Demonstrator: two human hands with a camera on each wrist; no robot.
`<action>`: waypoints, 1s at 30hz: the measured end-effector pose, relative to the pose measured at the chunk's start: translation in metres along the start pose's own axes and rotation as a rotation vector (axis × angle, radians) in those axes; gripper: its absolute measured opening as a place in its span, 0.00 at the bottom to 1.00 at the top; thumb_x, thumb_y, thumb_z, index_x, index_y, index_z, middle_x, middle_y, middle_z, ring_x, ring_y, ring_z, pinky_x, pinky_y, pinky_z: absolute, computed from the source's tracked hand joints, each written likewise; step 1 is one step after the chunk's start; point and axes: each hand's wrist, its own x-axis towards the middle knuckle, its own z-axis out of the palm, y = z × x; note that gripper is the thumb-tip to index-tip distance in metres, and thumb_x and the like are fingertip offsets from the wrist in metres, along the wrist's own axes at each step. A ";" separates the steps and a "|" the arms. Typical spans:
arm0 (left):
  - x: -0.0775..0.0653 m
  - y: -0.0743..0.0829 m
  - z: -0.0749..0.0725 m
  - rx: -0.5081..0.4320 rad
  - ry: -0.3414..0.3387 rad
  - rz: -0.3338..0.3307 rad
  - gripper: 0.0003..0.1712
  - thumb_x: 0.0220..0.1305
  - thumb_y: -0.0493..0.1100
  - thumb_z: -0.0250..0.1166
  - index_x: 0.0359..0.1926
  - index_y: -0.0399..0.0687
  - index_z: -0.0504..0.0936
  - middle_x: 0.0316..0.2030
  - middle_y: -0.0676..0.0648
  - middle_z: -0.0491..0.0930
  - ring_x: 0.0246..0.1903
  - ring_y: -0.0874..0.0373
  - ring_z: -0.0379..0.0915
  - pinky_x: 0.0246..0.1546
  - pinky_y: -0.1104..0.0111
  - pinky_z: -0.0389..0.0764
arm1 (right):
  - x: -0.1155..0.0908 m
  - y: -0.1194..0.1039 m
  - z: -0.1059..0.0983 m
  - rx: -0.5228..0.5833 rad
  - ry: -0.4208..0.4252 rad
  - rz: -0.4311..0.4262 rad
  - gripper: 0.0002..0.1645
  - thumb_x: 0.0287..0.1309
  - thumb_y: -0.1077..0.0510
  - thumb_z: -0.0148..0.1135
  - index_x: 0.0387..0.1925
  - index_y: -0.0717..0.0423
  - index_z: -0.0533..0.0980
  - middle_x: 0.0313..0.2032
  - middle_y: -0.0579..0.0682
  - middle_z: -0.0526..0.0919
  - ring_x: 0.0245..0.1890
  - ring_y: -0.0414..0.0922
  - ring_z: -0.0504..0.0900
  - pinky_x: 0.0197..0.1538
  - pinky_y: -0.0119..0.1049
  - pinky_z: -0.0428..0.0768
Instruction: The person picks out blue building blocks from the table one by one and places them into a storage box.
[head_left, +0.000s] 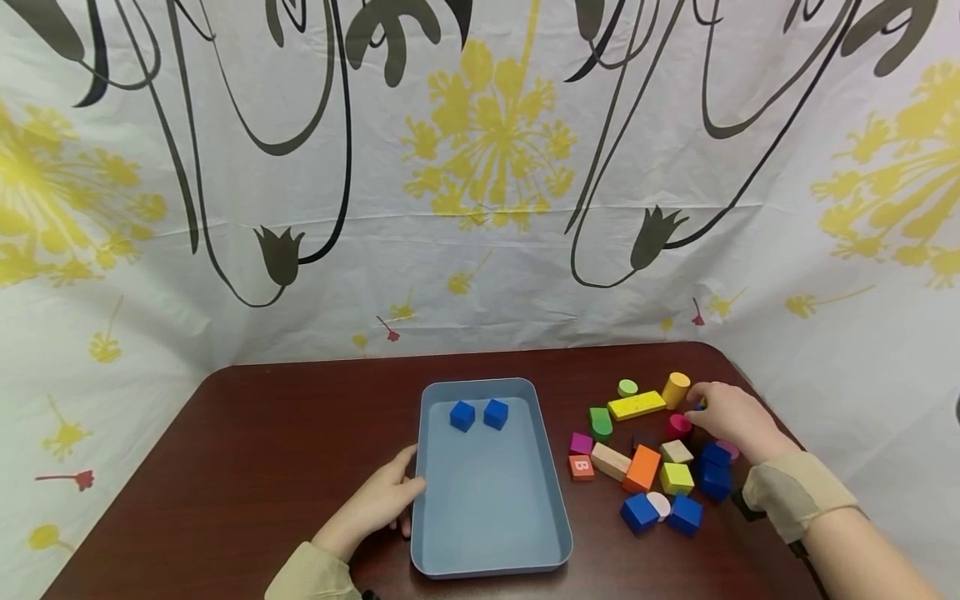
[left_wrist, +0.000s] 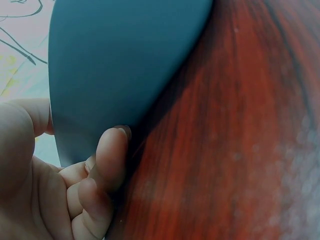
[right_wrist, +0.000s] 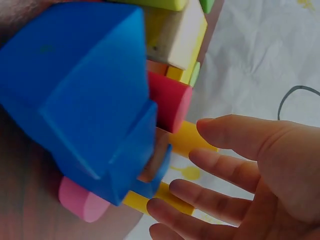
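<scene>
- Gripping the blue-grey tray (head_left: 491, 500) by its left wall with the left hand (head_left: 378, 500); thumb at rim, fingers curled against outer side.
- Reaching to the far right of the loose blocks (head_left: 677, 478) with the right hand (head_left: 738, 421); fingers loosely spread and released, holding nothing visible in right wrist view.
- Aiming fingertips at the yellow cylinder (head_left: 676, 390), plus a blue curved piece (right_wrist: 161, 176) and a yellow piece (right_wrist: 135, 201); can't tell whether touching.
- Got tray lying flat on the dark wood-grain surface (head_left: 300, 467), left of the loose blocks.
- Seeing two blue cubes (head_left: 462, 416) inside tray, far end, side by side with a gap.
- Near right hand, seeing red cylinder (head_left: 678, 427), yellow bar (head_left: 637, 406) by the yellow cylinder, light green disc (head_left: 627, 387) behind the bar.
- Closer to camera, seeing orange block (head_left: 642, 468), red letter-B block (head_left: 581, 467), white round piece (head_left: 658, 505) between two more blue blocks (head_left: 639, 513).
- Backed by white cloth (head_left: 495, 292) with yellow and dark flower print.
</scene>
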 end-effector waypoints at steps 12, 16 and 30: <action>0.001 -0.001 0.000 0.010 -0.001 -0.003 0.35 0.62 0.40 0.49 0.68 0.39 0.48 0.14 0.44 0.75 0.10 0.50 0.72 0.08 0.67 0.68 | 0.000 0.005 0.012 0.033 -0.001 0.061 0.18 0.55 0.57 0.60 0.44 0.66 0.73 0.39 0.69 0.74 0.21 0.47 0.73 0.13 0.37 0.73; 0.001 0.000 0.000 0.011 -0.002 -0.006 0.35 0.62 0.40 0.49 0.68 0.39 0.48 0.14 0.44 0.75 0.10 0.50 0.72 0.08 0.67 0.68 | 0.000 0.004 0.013 0.049 -0.006 0.075 0.18 0.55 0.59 0.60 0.45 0.67 0.73 0.41 0.70 0.73 0.24 0.50 0.74 0.13 0.36 0.73; 0.000 0.002 -0.001 0.003 -0.010 -0.012 0.34 0.63 0.40 0.49 0.68 0.40 0.48 0.14 0.44 0.75 0.10 0.51 0.72 0.08 0.67 0.68 | 0.006 0.007 0.016 0.015 0.013 0.058 0.19 0.52 0.59 0.62 0.43 0.68 0.74 0.40 0.67 0.76 0.30 0.54 0.74 0.27 0.46 0.78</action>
